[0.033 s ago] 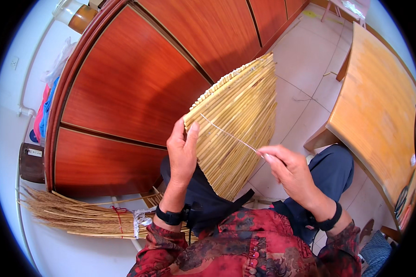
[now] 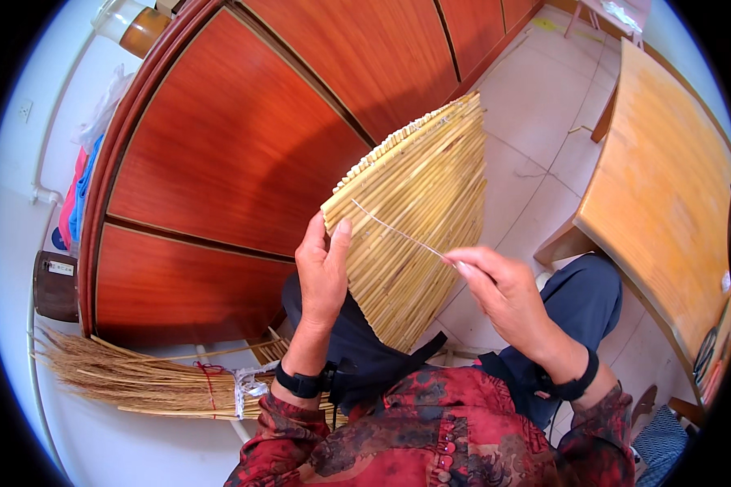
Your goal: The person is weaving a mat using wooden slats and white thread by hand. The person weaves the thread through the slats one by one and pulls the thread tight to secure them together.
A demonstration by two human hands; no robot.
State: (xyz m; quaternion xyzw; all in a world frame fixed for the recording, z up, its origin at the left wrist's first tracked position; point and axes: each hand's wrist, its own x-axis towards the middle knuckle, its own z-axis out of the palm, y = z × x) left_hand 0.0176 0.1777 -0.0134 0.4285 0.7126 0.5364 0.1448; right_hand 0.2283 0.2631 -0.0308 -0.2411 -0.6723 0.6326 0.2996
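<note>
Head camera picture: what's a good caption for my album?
Left hand holds a yellow stalk panel while the right hand pinches a pale string running from it.

Most fingers of the left hand (image 2: 321, 276) are hidden behind the stalk panel (image 2: 418, 215). The near end of the pale strand (image 2: 400, 234) is covered by the right hand (image 2: 503, 296). The bristly bundle (image 2: 154, 380) is partly blocked by the left forearm (image 2: 306, 349). The pink stool (image 2: 599, 10) is cut off by the upper edge.
</note>
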